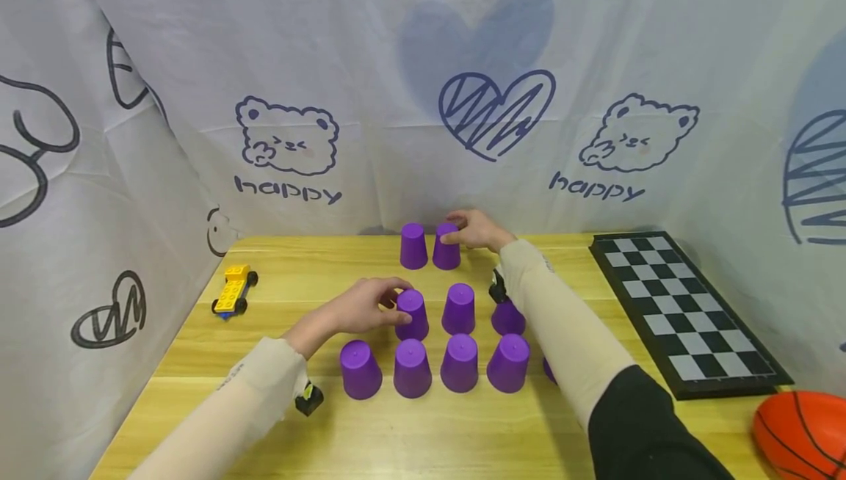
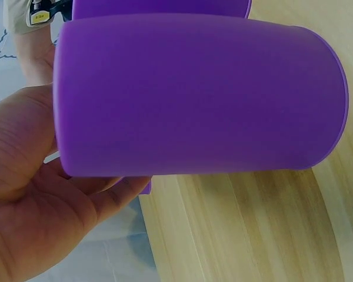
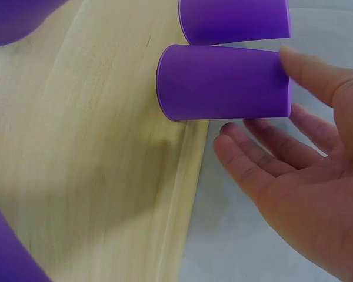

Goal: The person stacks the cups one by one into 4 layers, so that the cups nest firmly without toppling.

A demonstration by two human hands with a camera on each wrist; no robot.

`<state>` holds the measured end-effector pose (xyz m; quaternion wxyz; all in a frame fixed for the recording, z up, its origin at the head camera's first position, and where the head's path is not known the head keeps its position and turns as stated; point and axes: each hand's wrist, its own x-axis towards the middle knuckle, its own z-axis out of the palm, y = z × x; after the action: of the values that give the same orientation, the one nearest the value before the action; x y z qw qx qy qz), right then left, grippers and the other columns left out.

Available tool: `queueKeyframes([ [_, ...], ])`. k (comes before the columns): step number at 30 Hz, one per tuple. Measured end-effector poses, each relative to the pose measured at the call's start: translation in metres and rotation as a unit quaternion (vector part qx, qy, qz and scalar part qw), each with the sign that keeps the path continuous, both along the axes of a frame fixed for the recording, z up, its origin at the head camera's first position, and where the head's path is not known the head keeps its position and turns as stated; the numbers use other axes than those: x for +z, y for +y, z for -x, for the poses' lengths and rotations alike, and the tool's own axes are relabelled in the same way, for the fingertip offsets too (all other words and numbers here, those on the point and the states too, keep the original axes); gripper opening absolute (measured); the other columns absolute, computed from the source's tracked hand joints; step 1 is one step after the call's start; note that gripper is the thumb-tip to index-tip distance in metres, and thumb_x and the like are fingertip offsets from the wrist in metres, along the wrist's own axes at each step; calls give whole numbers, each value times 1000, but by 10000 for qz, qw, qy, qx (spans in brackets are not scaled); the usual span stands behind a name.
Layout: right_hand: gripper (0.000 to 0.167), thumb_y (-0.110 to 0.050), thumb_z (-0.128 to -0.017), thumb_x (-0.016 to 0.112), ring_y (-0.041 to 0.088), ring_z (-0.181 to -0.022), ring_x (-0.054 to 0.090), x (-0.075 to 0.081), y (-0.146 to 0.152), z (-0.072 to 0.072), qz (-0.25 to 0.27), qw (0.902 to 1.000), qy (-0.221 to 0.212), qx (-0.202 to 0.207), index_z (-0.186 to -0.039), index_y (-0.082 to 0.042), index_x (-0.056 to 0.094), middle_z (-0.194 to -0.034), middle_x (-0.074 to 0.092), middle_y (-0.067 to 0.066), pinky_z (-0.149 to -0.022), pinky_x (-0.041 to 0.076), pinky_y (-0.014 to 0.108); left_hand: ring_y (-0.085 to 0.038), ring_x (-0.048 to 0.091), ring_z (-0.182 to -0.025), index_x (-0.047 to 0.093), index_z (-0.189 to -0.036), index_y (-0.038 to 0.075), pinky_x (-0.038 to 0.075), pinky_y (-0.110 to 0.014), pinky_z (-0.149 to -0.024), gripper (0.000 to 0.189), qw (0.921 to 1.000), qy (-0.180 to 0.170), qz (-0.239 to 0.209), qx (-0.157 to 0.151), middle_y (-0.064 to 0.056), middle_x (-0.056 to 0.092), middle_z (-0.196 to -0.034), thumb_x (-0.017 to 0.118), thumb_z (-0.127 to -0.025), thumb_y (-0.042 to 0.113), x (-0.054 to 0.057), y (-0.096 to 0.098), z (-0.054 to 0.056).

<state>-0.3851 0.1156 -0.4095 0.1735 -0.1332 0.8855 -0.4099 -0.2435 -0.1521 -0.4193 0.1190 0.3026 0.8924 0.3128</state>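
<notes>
Purple cups stand upside down in three rows on the wooden table. My left hand (image 1: 367, 306) holds the leftmost cup of the middle row (image 1: 413, 316) near its top, thumb on the near side and fingers reaching behind. That cup (image 2: 200, 94) fills much of the left wrist view. At the back, my right hand (image 1: 481, 230) holds the right one of two cups (image 1: 447, 254) by its upper end. In the right wrist view its thumb lies on this cup (image 3: 223, 83), the other fingers below and behind. Beside it stands the other back cup (image 1: 413, 247).
Several cups form the front row (image 1: 411, 371). A middle-row cup (image 1: 507, 318) and a front cup (image 1: 549, 370) are partly hidden by my right sleeve. A yellow toy car (image 1: 234, 291) sits left, a chessboard (image 1: 687, 311) right, an orange ball (image 1: 803, 432) at the lower right corner.
</notes>
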Motion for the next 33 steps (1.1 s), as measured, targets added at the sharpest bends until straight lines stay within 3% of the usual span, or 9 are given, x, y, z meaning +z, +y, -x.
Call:
queueKeyframes([
  [7,74,-37,-96,76,40,-139,56,13,7,0,-43,9991,349,239,-153,0,49,-154,54,27,-110,55,49,-31,72,-113,63,-139,7,61,-49,-99,49,10000,-1,-27,-38,-14,76,-121,77,-97,26,0,1,1],
  [14,69,-33,-99,73,42,-142,54,36,18,-9,-409,9971,534,350,-155,-1,48,-154,54,27,-119,46,54,-32,72,-112,63,-137,6,60,-51,-100,49,9999,43,-76,-98,-14,75,-122,78,-97,27,-1,1,4],
  [25,62,-27,-99,74,43,-141,55,65,53,-44,-527,9894,867,1038,-151,-2,53,-152,56,27,-115,50,55,-28,72,-108,63,-137,2,62,-45,-95,50,9997,92,-183,135,-14,75,-118,78,-95,27,5,-1,11],
  [33,60,-31,-98,75,42,-137,59,61,77,-69,-520,9897,837,1035,-150,-6,56,-150,60,23,-112,54,53,-32,72,-110,63,-134,0,63,-39,-89,48,9986,61,-242,468,-17,75,-118,76,-97,27,17,-6,23],
])
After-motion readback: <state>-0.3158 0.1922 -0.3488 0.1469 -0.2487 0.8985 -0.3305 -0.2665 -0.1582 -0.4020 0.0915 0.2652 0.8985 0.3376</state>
